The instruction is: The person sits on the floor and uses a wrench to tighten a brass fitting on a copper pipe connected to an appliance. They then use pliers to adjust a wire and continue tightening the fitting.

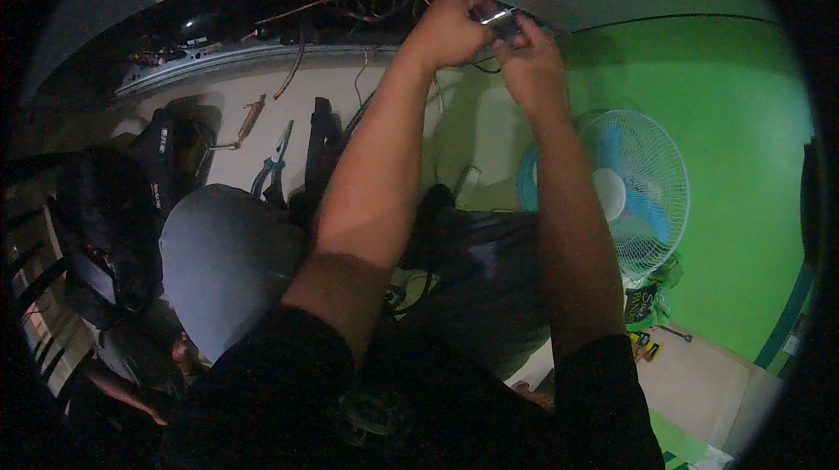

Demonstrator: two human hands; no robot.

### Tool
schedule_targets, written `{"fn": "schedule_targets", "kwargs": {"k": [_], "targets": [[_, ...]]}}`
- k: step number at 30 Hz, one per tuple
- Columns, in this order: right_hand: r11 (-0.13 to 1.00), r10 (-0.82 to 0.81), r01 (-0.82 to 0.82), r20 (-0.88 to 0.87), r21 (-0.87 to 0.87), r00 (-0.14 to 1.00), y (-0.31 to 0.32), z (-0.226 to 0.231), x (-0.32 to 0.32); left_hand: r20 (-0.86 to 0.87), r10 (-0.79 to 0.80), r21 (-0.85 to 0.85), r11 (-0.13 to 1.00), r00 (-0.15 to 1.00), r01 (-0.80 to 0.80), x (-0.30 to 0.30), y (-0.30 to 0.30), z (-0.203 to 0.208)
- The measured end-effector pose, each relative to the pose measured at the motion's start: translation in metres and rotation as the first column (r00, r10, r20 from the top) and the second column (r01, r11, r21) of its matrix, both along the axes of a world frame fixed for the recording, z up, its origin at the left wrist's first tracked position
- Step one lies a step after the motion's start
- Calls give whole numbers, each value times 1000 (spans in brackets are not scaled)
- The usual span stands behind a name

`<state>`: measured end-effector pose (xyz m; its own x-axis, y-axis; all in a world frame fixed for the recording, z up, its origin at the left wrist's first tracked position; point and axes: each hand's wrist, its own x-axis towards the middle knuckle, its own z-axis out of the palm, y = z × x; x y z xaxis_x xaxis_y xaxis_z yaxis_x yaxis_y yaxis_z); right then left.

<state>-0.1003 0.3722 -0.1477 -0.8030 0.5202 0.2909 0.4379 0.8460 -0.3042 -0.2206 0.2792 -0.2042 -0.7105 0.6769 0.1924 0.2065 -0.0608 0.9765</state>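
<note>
Both my arms reach up to the open lower compartment of a grey appliance. My left hand point(452, 31) is closed, its thumb and fingers at a small shiny metal piece point(498, 17) by the compartment's edge. From the other side my right hand point(530, 58) pinches at the same piece with bent fingers. The kind of piece is too small and partly covered to tell. A dark cable point(487, 68) loops just below the hands. Left of them, thin copper tubes point(297, 10) run inside the compartment, and one bent tube point(290, 77) hangs out over its metal rail.
A dark rounded compressor point(197, 29) sits inside the compartment. Pliers point(277, 160) and a copper-coloured piece with a bent rod point(251, 118) lie on the pale floor. Black bags point(105, 225) are at left, with another person's arm point(127, 391) below. A blue-bladed fan point(651, 190) stands right.
</note>
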Motion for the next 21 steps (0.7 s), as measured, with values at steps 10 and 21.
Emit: {"fn": "schedule_targets", "kwargs": {"k": [10, 21], "targets": [[984, -15, 5, -58, -176, 998, 2, 9, -9, -93, 3, 87, 996, 996, 5, 2, -1, -3], [972, 161, -179, -124, -149, 979, -11, 10, -4, 103, 28, 182, 982, 994, -46, 9, -11, 1]]}}
